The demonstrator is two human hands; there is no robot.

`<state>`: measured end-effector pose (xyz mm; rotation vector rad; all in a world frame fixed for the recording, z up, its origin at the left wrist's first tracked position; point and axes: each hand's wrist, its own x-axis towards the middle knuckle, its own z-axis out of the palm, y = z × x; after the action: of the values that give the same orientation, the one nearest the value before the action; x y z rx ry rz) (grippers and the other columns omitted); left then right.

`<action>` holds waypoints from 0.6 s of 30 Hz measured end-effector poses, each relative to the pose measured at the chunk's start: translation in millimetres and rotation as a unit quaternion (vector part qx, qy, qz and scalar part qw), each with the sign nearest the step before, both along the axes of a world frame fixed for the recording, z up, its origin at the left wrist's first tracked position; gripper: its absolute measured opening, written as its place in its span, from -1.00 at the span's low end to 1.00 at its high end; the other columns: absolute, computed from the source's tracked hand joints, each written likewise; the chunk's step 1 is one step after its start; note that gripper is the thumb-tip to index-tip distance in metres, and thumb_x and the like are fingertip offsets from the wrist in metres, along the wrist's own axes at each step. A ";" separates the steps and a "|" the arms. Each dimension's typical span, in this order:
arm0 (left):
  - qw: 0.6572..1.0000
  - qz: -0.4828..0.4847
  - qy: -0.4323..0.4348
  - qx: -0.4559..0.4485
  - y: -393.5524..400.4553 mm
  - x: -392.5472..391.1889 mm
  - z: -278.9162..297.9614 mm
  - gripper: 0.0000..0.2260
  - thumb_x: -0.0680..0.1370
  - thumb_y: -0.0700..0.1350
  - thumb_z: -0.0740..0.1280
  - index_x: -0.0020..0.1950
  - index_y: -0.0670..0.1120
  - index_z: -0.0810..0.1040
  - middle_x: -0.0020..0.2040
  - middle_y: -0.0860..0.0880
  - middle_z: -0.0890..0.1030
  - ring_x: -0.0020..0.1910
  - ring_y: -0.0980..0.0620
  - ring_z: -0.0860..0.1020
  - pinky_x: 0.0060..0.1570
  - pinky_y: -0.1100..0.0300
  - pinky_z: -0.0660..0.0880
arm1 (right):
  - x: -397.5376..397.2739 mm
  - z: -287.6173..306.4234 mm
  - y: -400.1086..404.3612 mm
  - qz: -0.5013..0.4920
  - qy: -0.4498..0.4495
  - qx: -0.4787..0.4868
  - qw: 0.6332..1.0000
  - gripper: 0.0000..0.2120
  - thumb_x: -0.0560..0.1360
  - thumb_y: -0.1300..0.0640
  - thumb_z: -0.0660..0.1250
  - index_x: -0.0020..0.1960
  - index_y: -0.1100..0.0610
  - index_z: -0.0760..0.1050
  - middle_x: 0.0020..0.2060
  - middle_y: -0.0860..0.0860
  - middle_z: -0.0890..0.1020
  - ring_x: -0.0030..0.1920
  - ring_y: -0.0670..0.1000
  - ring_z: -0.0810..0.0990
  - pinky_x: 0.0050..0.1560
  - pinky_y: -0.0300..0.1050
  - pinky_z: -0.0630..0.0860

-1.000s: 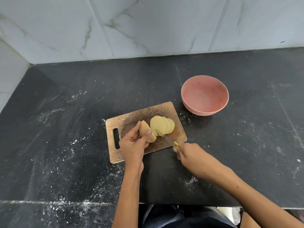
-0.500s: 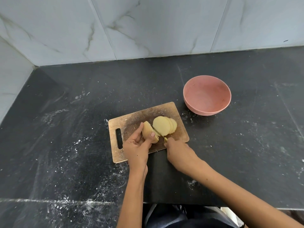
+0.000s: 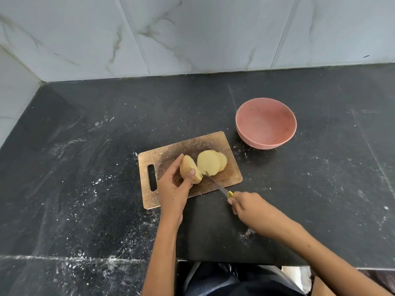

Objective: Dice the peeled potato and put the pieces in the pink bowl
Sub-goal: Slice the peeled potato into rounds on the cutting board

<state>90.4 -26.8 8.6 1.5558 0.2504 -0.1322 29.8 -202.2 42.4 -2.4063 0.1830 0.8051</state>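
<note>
Left hand [image 3: 173, 189] fingers curled round potato [image 3: 189, 168] remainder on cutting board [image 3: 171, 152]; slices [image 3: 210, 162] lean beside it. Right hand [image 3: 249, 207] grips knife [image 3: 217, 184], tip at slices. Pink bowl [image 3: 266, 122] on tabletop [image 3: 106, 146], near board.

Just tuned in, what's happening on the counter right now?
A person is slicing a peeled potato on the wooden cutting board. The left hand grips the uncut potato end, and the right hand holds a yellow-handled knife with its blade at the cut. Several round slices lean together beside it. The pink bowl sits empty beyond the board's right end; nothing is diced yet.
</note>
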 end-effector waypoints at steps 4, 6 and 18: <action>0.997 -0.042 -0.018 0.054 4.5 8.2 1.3 -0.60 0.46 -0.14 0.46 0.28 0.04 0.50 0.21 0.02 0.56 0.20 0.03 0.54 0.13 -0.10 0.54 | 17.7 6.5 -4.5 -0.054 -0.099 0.056 0.992 -0.69 0.64 0.00 0.07 -0.18 0.15 0.38 -0.30 0.06 0.51 -0.26 0.08 0.49 -0.22 -0.02 0.38; 0.997 -0.048 -0.014 0.054 7.4 12.7 0.8 -0.61 0.44 -0.12 0.48 0.23 0.03 0.50 0.17 0.00 0.57 0.17 -0.01 0.56 0.04 -0.08 0.59 | 32.1 2.9 2.3 -0.073 -0.144 0.081 0.984 -0.72 0.62 0.00 0.13 -0.13 0.17 0.38 -0.29 0.05 0.51 -0.26 0.08 0.49 -0.25 -0.02 0.35; 0.995 -0.094 -0.020 0.011 22.6 15.1 -9.7 -0.34 0.20 0.06 0.63 0.24 0.07 0.50 0.17 0.04 0.60 0.16 0.07 0.57 0.03 0.17 0.56 | 68.8 -27.0 30.1 -0.037 -0.182 0.109 0.977 -0.84 0.50 -0.02 0.36 0.00 0.04 0.50 -0.26 -0.14 0.52 -0.24 -0.16 0.47 -0.30 -0.33 0.33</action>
<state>105.5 -4.1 -1.2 1.6006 0.0728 -0.2458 98.6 -172.0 15.4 -2.2750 0.0356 0.3202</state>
